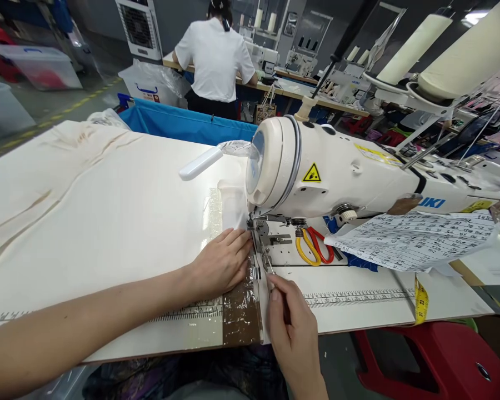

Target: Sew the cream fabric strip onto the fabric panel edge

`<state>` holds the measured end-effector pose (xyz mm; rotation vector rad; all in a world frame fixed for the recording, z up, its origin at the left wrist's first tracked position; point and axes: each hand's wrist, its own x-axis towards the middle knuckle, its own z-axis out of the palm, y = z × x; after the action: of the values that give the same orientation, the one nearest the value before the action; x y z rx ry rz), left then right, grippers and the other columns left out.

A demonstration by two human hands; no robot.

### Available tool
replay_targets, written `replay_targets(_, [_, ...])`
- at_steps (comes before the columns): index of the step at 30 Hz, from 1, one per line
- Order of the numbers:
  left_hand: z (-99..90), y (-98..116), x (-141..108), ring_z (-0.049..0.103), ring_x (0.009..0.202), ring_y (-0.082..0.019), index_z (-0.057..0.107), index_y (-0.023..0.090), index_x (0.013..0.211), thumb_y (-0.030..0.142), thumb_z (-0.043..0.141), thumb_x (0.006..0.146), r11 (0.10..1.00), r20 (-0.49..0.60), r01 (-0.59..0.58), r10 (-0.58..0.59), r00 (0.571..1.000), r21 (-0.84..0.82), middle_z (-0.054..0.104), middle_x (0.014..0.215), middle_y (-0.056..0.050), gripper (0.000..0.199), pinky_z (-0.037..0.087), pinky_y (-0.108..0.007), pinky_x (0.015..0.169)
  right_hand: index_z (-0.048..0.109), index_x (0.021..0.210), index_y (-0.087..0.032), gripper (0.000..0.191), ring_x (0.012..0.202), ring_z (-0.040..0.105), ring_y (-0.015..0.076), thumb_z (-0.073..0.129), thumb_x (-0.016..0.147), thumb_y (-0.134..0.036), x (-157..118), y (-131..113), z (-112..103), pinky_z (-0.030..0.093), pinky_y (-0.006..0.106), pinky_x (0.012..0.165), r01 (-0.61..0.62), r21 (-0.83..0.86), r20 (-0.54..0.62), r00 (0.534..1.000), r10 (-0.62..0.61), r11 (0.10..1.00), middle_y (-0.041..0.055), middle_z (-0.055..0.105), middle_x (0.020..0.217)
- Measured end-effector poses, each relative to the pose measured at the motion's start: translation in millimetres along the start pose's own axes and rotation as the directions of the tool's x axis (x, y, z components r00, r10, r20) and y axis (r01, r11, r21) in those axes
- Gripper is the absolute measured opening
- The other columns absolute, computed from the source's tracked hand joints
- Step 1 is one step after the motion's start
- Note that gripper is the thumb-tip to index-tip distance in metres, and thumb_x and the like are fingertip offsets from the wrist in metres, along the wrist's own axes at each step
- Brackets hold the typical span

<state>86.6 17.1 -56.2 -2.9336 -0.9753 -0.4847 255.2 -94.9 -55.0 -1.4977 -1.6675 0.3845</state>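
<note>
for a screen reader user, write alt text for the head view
Two bare hands at a white sewing machine: left hand flat near the needle, right hand pinching something thin. Scissors and a printed sheet are to the right, a person beyond.

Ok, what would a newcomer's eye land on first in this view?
Probably the big cream sewing machine, which fills the middle and right, with a yellow warning triangle on its side. Next, the scissors with one yellow and one red handle, lying under the machine's arm. Then the two bare hands by the needle area: the left flat on the table, the right pinching something too small to name.
</note>
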Motion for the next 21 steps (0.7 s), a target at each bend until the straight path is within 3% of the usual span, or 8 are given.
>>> replay_targets(3, [0.3, -4.1, 2.5, 0.053, 0.117, -0.029, 0.056, 0.000, 0.129, 0.023, 0.039, 0.097, 0.999, 0.013, 0.037, -0.036, 0.999, -0.027, 0.058, 0.128, -0.019, 0.043, 0.048, -0.046, 0.102, 0.061, 0.113, -0.015, 0.023, 0.073, 0.065, 0.0157, 0.042, 0.099, -0.016, 9.6, -3.6, 12.2, 0.051, 0.023, 0.060, 0.174, -0.079, 0.035, 0.985, -0.172, 0.982, 0.0056, 0.063, 0.084])
replay_targets(7, [2.4, -9.0, 3.3, 0.054, 0.116, -0.029, 0.056, -0.001, 0.128, 0.019, 0.041, 0.095, 0.999, 0.005, 0.021, -0.021, 1.000, -0.040, 0.058, 0.127, -0.019, 0.042, 0.049, -0.045, 0.102, 0.063, 0.109, -0.013, 0.025, 0.064, 0.064, 0.0159, 0.040, 0.099, -0.014, 18.5, -4.6, 25.4, 0.047, 0.024, 0.053, 0.284, -0.255, 0.071, 0.959, -0.275, 0.924, 0.0064, 0.064, 0.082])
replay_targets(13, [2.9, -10.5, 3.4, 0.055, 0.117, -0.028, 0.058, 0.003, 0.128, 0.016, 0.040, 0.095, 1.000, -0.007, 0.006, -0.006, 1.000, -0.029, 0.060, 0.128, -0.017, 0.040, 0.047, -0.044, 0.103, 0.063, 0.109, -0.013, 0.030, 0.058, 0.063, 0.0150, 0.035, 0.100, -0.016, 26.6, -6.9, 32.1, 0.043, 0.023, 0.046, 0.280, -0.435, 0.079, 0.959, -0.273, 0.856, 0.0055, 0.066, 0.080])
replay_targets(18, [3.0, -9.4, 3.9, 0.054, 0.117, -0.029, 0.057, -0.001, 0.128, 0.016, 0.043, 0.094, 0.998, -0.004, 0.019, -0.019, 1.000, -0.053, 0.058, 0.127, -0.019, 0.040, 0.047, -0.043, 0.102, 0.063, 0.107, -0.013, 0.031, 0.056, 0.064, 0.0159, 0.033, 0.101, -0.016, 26.2, -7.9, 34.4, 0.043, 0.024, 0.044, 0.284, -0.510, 0.086, 0.956, -0.281, 0.812, 0.0068, 0.067, 0.081])
replay_targets(21, [3.5, -10.3, 4.2, 0.052, 0.117, -0.029, 0.058, 0.004, 0.127, 0.016, 0.043, 0.094, 0.996, 0.002, 0.058, -0.058, 0.998, -0.070, 0.058, 0.126, -0.018, 0.038, 0.049, -0.045, 0.099, 0.063, 0.107, -0.013, 0.031, 0.055, 0.066, 0.0165, 0.033, 0.101, -0.015, 24.4, -8.0, 37.5, 0.043, 0.025, 0.044, 0.269, -0.567, 0.084, 0.959, -0.270, 0.779, 0.0071, 0.068, 0.081])
